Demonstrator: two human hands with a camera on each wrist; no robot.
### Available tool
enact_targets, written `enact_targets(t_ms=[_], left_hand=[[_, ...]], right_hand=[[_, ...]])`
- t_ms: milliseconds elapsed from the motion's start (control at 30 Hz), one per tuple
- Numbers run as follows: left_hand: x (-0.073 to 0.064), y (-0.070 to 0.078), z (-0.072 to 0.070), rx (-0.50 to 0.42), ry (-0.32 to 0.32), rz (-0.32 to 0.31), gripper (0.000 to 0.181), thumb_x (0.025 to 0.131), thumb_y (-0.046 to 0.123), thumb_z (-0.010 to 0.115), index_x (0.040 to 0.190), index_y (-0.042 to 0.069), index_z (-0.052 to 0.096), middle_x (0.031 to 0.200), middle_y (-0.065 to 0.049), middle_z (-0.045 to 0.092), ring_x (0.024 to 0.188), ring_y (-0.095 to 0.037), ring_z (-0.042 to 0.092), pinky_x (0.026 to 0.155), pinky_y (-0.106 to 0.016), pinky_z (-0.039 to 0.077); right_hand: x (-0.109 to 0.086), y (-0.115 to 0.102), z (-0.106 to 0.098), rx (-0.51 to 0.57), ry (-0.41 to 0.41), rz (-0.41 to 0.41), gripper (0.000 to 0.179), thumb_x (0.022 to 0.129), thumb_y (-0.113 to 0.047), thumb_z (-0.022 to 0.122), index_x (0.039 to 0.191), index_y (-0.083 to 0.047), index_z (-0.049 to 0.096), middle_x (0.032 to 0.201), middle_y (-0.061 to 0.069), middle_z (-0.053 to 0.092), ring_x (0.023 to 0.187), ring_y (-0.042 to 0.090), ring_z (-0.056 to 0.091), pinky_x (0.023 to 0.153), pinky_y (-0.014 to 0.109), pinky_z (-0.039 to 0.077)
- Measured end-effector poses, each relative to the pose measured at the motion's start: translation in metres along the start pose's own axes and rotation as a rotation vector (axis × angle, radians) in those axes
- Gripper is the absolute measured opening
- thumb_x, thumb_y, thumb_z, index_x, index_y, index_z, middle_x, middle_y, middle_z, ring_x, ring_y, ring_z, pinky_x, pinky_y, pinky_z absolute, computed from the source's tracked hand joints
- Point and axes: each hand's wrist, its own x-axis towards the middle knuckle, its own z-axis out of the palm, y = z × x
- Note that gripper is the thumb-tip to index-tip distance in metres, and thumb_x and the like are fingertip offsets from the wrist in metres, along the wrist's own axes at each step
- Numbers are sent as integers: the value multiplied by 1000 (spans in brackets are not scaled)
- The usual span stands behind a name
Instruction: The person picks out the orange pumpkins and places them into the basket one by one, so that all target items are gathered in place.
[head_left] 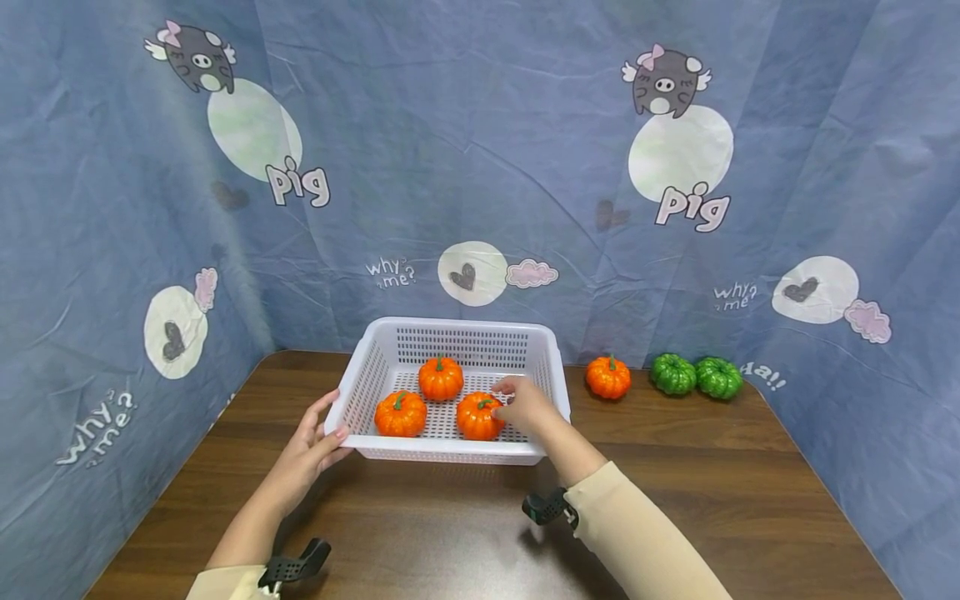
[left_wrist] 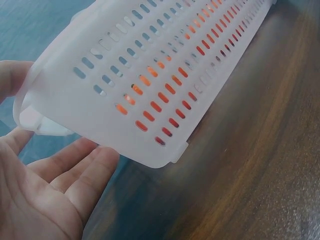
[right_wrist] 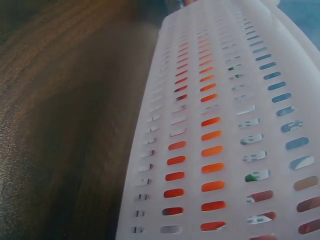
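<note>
A white slotted plastic basket [head_left: 450, 447] stands on the table with three small orange pumpkins inside. My left hand [head_left: 306, 450] grips its left front corner, thumb over the rim and the other fingers along the outside, as the left wrist view also shows. Reaching over the front right, my right hand [head_left: 527, 407] holds the front right pumpkin [head_left: 477, 419] by its upper right side, thumb and fingers curved about it. Beside it are the front left pumpkin [head_left: 400, 416] and the rear pumpkin [head_left: 440, 380]. In the right wrist view the basket wall [right_wrist: 230, 150] mostly hides that hand.
To the basket's right, along the back of the brown wooden table [head_left: 420, 533], sit another orange pumpkin [head_left: 607, 379] and two green pumpkins, one [head_left: 673, 375] touching the other [head_left: 718, 379]. A blue printed cloth [head_left: 480, 150] hangs close behind and at both sides.
</note>
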Motion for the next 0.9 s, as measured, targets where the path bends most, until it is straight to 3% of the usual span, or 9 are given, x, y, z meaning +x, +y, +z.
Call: enact_targets(t_ms=[200, 467, 900], left_hand=[[0, 0, 0, -9, 0, 2, 68, 104, 12, 51, 159, 14, 11, 149, -35, 30, 113, -7, 58, 92, -23, 51], [0, -2, 0, -22, -6, 8, 68, 104, 11, 51, 158, 13, 11, 149, -37, 29, 113, -6, 58, 92, -23, 51], [0, -2, 0, -18, -8, 12, 67, 104, 11, 51, 158, 13, 11, 148, -37, 30, 113, -6, 58, 92, -23, 51]], right_hand=[[-2, -5, -8, 54, 61, -62, 33, 84, -2, 74, 117, -1, 69, 121, 16, 67, 112, 37, 62, 95, 47, 52], [-14, -14, -22, 36, 131, -63, 34, 88, -15, 74, 120, -4, 70, 122, 13, 68, 115, 34, 63, 95, 47, 52], [-39, -12, -41, 49, 252, -157, 29, 90, -15, 72, 117, -5, 72, 119, 15, 69, 113, 32, 63, 95, 47, 53]])
